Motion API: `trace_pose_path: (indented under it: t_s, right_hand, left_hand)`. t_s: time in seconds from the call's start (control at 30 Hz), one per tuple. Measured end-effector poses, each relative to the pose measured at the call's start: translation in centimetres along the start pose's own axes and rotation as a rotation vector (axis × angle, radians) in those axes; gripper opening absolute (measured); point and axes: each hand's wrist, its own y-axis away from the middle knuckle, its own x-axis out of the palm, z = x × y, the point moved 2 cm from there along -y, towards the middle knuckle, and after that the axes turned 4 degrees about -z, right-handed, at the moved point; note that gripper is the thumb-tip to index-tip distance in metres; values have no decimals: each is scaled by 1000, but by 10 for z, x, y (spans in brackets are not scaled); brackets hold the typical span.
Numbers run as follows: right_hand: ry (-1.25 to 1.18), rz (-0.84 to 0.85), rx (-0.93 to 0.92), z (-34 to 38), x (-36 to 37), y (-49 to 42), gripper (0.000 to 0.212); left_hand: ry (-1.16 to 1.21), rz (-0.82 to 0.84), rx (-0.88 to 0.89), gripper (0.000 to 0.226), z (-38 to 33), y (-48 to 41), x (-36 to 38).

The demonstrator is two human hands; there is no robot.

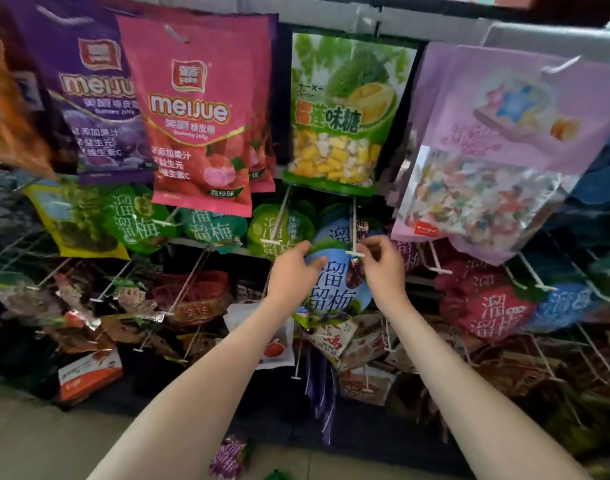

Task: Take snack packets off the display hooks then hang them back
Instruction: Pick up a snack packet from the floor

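A round blue plum-snack packet (334,289) hangs in front of the middle row, right under a white display hook (354,233) with a T-shaped tip. My left hand (293,268) pinches the packet's upper left edge. My right hand (383,263) pinches its top right edge, with the fingertips at the hook's tip. More blue packets sit behind on the same hook. Whether the held packet's hole is on the hook is hidden by my fingers.
Green round packets (279,233) hang on the hook to the left, red ones (487,306) to the right. Above hang pink gummy bags (196,112), a durian candy bag (345,116) and lilac bags (497,150). A purple packet (229,457) lies on the floor.
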Motion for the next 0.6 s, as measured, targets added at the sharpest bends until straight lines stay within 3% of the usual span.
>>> trace_pose_path:
  t_s: [0.1,0.2,0.27,0.4,0.5,0.6]
  right_hand:
    - [274,-189,-152,-13,9,10,29]
    - [401,-253,-248,-27,22,26,46]
    - [501,-230,-329,-37,35,30,52]
    - [498,-143,-340,-51,57,9,77]
    - [469,-145,-311,-61,73,-19,75]
    - [477,-113,-283,-77,91,-39,73]
  left_hand:
    - [-80,-5,38,57,2,-11,4]
    - [-143,-65,180,52,11,-25,15]
    - [-201,-126,280,57,17,-33,21]
    - [-507,-358,673,59,31,-51,40]
    - [-722,-291,843,55,46,-67,63]
    - [-837,-180,795,72,61,-78,73]
